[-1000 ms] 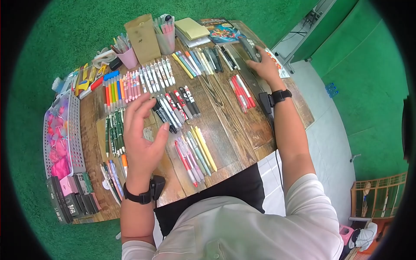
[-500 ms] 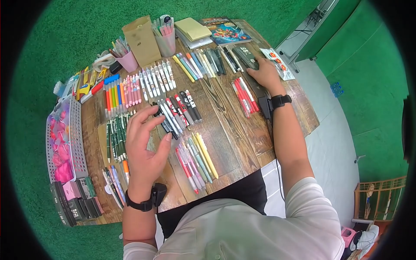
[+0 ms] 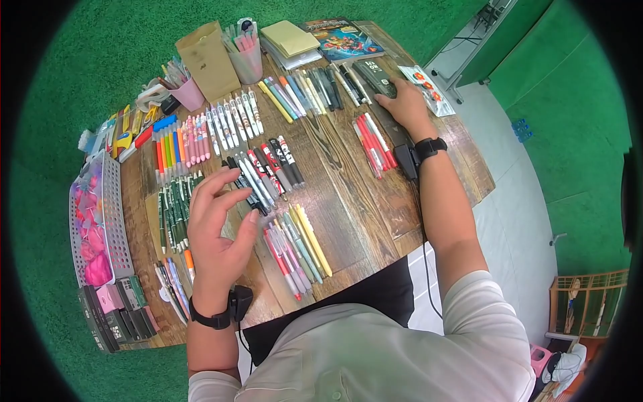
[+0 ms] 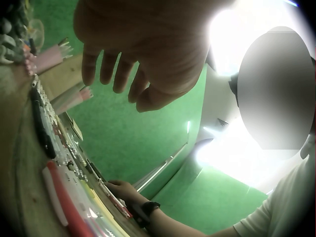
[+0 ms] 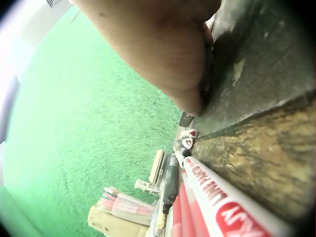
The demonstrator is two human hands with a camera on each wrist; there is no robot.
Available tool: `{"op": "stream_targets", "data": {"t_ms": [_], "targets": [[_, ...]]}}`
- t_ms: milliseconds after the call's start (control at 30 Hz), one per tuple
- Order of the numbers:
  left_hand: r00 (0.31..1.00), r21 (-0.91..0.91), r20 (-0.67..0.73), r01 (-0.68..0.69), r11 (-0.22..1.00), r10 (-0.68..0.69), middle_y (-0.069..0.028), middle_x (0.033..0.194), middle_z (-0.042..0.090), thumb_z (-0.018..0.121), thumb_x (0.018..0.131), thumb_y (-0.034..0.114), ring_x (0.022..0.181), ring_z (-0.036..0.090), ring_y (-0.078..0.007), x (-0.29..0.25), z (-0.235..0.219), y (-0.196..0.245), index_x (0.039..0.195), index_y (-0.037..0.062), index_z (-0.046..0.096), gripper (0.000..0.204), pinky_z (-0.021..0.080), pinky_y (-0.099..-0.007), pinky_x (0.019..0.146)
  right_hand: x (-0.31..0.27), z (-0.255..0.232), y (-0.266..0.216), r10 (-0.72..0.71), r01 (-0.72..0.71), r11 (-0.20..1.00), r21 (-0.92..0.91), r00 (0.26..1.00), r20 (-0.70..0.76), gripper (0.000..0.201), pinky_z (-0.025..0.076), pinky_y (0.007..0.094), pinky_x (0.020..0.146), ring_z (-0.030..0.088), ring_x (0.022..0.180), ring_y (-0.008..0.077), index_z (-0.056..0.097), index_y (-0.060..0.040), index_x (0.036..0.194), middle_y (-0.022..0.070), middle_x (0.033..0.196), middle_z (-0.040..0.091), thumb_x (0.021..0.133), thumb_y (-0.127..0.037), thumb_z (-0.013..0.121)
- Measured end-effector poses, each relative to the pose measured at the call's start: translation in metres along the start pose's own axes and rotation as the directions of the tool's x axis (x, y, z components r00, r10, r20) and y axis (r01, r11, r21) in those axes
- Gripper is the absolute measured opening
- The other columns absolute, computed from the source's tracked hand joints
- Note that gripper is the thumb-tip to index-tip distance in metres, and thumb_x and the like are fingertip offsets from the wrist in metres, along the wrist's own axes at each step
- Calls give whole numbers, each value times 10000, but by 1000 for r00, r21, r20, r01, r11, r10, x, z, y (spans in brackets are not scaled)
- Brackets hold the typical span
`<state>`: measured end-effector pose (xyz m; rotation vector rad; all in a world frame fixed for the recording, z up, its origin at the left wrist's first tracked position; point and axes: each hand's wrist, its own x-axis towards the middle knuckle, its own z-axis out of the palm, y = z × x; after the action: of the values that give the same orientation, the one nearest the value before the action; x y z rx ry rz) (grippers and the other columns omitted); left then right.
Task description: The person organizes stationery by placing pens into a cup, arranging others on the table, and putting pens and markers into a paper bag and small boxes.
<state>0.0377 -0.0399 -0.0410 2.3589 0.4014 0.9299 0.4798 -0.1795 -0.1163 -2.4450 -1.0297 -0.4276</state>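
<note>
My right hand (image 3: 410,110) holds the near part of a dark box (image 3: 375,75) with pale lettering, at the table's back right. Its thumb lies along the left side; the other fingertips are partly hidden. In the right wrist view the hand (image 5: 168,54) bends down beside a dark, scuffed surface (image 5: 261,64). Red and white pens (image 3: 375,146) lie left of that forearm. My left hand (image 3: 220,231) hovers with loosely bent, parted fingers and nothing in them, beside black pens (image 3: 249,187). Its fingers hang apart in the left wrist view (image 4: 143,54).
Rows of pens cover the wooden table (image 3: 341,221). Pen cups (image 3: 246,61), a paper bag (image 3: 209,63), notepads (image 3: 290,40) and a booklet (image 3: 345,41) stand or lie at the back. A basket (image 3: 120,221) and boxes (image 3: 127,318) line the left edge.
Since the earliest frame, the dark box has come closer to the pens on its left and now lies flatter. The right hand has stayed at it; the left hand has barely moved.
</note>
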Motion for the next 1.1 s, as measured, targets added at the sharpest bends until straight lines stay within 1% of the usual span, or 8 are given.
{"op": "stream_targets", "data": {"t_ms": [67, 200, 267, 300, 367, 467, 800, 1100], "targets": [[1000, -1, 2, 3, 1000, -3, -159, 1349, 631, 724, 805, 42, 1286, 582, -333, 0, 0, 0, 1101, 28, 712, 297, 425, -445, 1106, -1, -10, -9, 36, -35, 999, -24, 998, 48, 681, 491, 457, 1038, 622, 1194, 406, 653, 6, 1302, 242, 1240, 684, 806, -434, 810], [1000, -3, -13, -2, 1000, 2, -158, 1327, 639, 732, 796, 35, 1285, 579, -346, 1, -1, 2, 1078, 28, 716, 282, 449, -445, 1073, -1, -17, -2, 3, 0, 999, -54, 999, 41, 684, 483, 447, 1064, 608, 1231, 403, 643, -13, 1335, 250, 1301, 656, 794, -397, 813], [1000, -11, -29, -5, 1000, 5, -154, 1303, 645, 740, 783, 24, 1286, 574, -357, 1, -1, 2, 1059, 27, 717, 278, 472, -447, 1043, 0, -26, 3, 27, -28, 1000, 7, 994, 105, 678, 453, 432, 1109, 569, 1304, 377, 615, -55, 1387, 199, 1424, 606, 786, -315, 793], [1000, -12, -21, -2, 1000, 1, -159, 1325, 642, 732, 797, 35, 1284, 580, -349, 1, -2, 2, 1067, 27, 715, 271, 449, -447, 1073, -1, -27, 9, 25, -26, 1000, 6, 994, 110, 678, 453, 432, 1109, 569, 1304, 377, 615, -55, 1387, 199, 1424, 606, 786, -315, 793], [1000, -14, -13, 7, 1000, -7, -163, 1346, 638, 725, 810, 46, 1281, 586, -341, 0, -2, 3, 1074, 27, 713, 265, 427, -448, 1102, 0, -29, 16, -57, 41, 995, 86, 980, 191, 644, 452, 419, 1117, 565, 1314, 368, 634, -100, 1378, 176, 1452, 589, 753, -201, 747], [1000, -14, -11, -6, 1000, 6, -161, 1345, 639, 723, 809, 42, 1280, 586, -342, 0, -2, 2, 1065, 28, 712, 256, 428, -451, 1100, -1, -28, 19, -86, 66, 993, 100, 974, 212, 623, 446, 410, 1127, 555, 1331, 362, 654, -129, 1361, 155, 1459, 591, 742, -164, 712], [1000, -19, -12, -14, 1000, 14, -159, 1345, 635, 709, 819, 33, 1265, 591, -334, 0, -3, 1, 1055, 29, 711, 236, 462, -431, 1051, 0, -27, 23, -63, 39, 994, 105, 970, 236, 616, 437, 412, 1138, 536, 1347, 356, 678, -172, 1352, 158, 1458, 588, 738, -193, 727], [1000, -17, -16, -17, 1000, 17, -159, 1341, 635, 707, 829, 30, 1258, 597, -323, 0, -2, -1, 1049, 28, 713, 220, 479, -418, 1029, 0, -31, 14, -6, -26, 992, 120, 966, 260, 559, 514, 419, 1010, 657, 1190, 348, 690, -144, 1333, 166, 1318, 690, 821, -335, 805]]}}
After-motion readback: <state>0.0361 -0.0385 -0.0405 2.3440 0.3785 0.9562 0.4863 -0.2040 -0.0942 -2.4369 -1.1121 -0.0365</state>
